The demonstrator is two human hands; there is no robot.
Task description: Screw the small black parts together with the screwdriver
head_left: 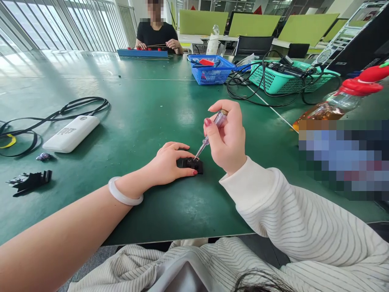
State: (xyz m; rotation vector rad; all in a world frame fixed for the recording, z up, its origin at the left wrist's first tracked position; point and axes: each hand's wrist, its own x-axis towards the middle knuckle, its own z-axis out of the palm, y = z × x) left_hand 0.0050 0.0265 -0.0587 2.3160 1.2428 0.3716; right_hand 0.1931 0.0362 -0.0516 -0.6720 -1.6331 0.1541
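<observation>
A small black block-like part (197, 165) with tiny metal spots on top lies on the green table (146, 121). My left hand (170, 164) grips it between thumb and fingers, pressing it to the tabletop; the palm hides its left end. In my right hand (227, 140) is a screwdriver (220, 117) with a clear purplish handle, slanting down to the left. Its tip meets the top of the black part near my left index finger; whether it sits in a screw I cannot tell.
Left of my hands lie a white power bank (71, 134), a black cable (60, 111) and some black pieces (30, 181). Farther back stand a blue basket (211, 75) and a green basket (279, 83) with cables. A red-capped bottle (334, 103) lies right. Across sits a person (156, 34).
</observation>
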